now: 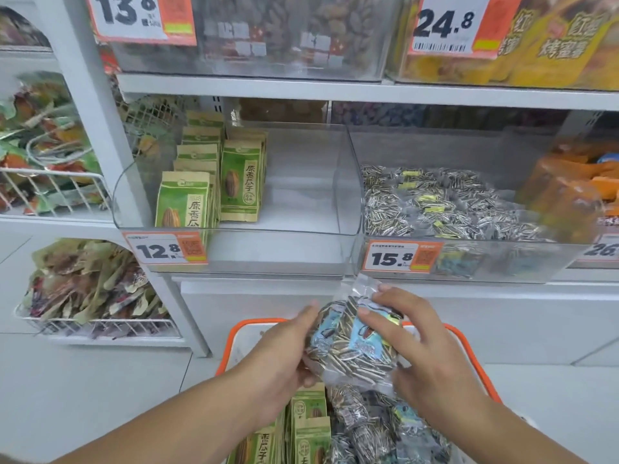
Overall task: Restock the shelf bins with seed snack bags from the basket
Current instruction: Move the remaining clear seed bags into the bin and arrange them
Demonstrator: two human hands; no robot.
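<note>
Both hands hold one clear seed bag (351, 343) above the basket (231, 339): left hand (284, 349) gripping its side, right hand (412, 346) curled over the top. The slick film could slip on the lift to the right bin (355, 182) above the basket.

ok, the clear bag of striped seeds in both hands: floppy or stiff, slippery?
Probably floppy: the clear seed bag bulges unevenly between the left hand and right hand, and its top flap crumples. The film looks glossy, so likely slippery in a one-hand grip. Loose seeds inside would likely shift when it is tilted.
</note>
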